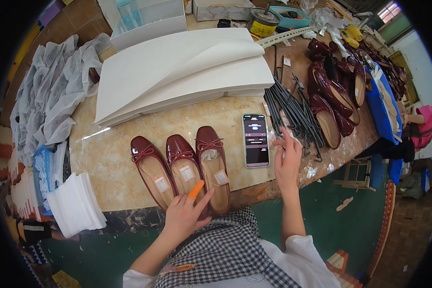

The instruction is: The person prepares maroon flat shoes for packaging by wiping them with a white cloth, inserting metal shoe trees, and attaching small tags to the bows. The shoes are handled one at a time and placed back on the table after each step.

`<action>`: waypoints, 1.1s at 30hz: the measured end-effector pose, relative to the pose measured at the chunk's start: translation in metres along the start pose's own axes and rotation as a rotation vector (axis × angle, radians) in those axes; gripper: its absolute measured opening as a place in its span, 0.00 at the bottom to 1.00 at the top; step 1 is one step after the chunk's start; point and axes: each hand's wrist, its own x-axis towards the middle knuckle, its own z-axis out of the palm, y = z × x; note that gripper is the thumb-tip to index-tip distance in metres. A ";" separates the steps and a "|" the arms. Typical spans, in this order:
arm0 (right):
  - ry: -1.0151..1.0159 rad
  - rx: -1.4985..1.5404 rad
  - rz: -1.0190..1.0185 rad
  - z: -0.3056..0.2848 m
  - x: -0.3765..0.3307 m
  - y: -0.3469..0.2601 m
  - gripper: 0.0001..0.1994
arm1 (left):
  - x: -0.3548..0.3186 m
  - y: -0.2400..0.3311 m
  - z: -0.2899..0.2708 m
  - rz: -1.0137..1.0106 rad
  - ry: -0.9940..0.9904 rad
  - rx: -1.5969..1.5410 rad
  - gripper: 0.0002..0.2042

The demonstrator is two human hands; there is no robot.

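Three flats (181, 156) | partly under loosely spread, empty left hand (183, 216) | right hand (288, 161), half-open, empty, beside phone (257, 141)

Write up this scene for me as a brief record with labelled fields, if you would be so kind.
Surface: marbled table
Shoes: three dark red glossy flats with bows, side by side, toes pointing away from the person, a label inside each
Left grip: fingers spread at the shoes' heel ends, orange cover on one finger
Right grip: open, beside the phone; contact cannot be told
Behind shoes: stack of white sheets
Right side: dark rods, then more dark red shoes, heaped
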 end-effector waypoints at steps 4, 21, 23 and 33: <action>-0.014 0.016 0.051 -0.001 -0.017 0.006 0.25 | 0.000 0.002 0.000 -0.017 0.014 -0.011 0.44; -0.101 -0.048 -0.035 0.011 -0.022 -0.005 0.27 | 0.000 0.003 0.001 -0.030 0.035 0.000 0.44; -0.118 -0.065 -0.033 0.014 -0.021 -0.008 0.27 | -0.001 0.003 0.002 -0.025 0.048 -0.001 0.44; -0.142 -0.138 -0.047 0.023 -0.019 -0.009 0.27 | 0.000 0.004 -0.001 -0.020 0.061 -0.016 0.44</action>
